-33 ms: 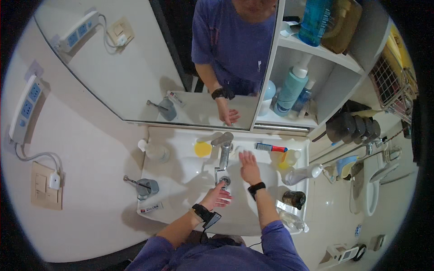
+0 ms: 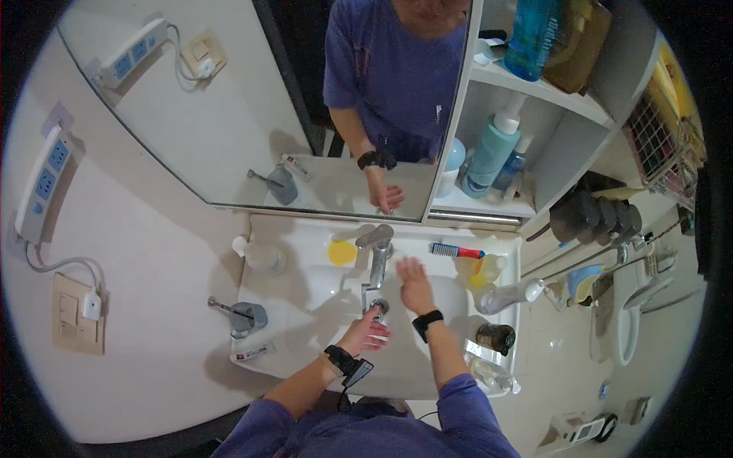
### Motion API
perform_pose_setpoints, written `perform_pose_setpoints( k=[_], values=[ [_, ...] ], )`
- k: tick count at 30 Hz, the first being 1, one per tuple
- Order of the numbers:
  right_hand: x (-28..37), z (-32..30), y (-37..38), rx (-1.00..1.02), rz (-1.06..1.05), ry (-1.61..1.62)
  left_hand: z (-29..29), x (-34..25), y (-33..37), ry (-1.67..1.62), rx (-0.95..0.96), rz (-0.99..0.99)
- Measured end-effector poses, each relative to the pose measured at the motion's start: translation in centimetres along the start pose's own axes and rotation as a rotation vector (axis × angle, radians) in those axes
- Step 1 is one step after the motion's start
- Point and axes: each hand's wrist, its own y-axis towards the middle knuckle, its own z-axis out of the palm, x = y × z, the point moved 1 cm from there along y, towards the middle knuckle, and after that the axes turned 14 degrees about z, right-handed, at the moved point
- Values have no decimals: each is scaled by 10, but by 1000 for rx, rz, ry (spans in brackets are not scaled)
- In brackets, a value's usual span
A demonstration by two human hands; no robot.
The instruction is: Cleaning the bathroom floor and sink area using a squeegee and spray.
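Both of my hands are over the white washbasin point(image 2: 305, 347). My left hand point(image 2: 368, 334) is held palm up beside the drain point(image 2: 378, 307), its fingers stretched out and nothing in it. To the right of the chrome faucet point(image 2: 376, 256), my right hand point(image 2: 415, 287) reaches forward, slightly blurred, fingers extended and holding nothing. Each wrist wears a black band. A red and blue brush point(image 2: 456, 250) lies on the back ledge, beyond my right hand. Behind the faucet's left side sits a round yellow thing point(image 2: 342, 252).
On the left rim stand a white pump bottle point(image 2: 263, 256), a grey cup point(image 2: 248, 319) with a toothbrush, and a toothpaste tube point(image 2: 255, 351). The right rim holds a white bottle point(image 2: 510, 296) and a dark jar point(image 2: 496, 337). A mirror point(image 2: 229, 114) and shelves point(image 2: 550, 95) rise behind.
My right hand has shifted slightly left, closer to the faucet. My left hand stays almost where it was.
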Motion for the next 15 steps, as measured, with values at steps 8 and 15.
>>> perform_pose_setpoints(
  k=[8, 15],
  values=[
    [19, -8, -6, 8, 51, 26, -1, 12, 18, -201, -143, 79],
    [-12, -13, -20, -66, 265, 91, -9, 18, 25, -294, -3, 244]
  ],
)
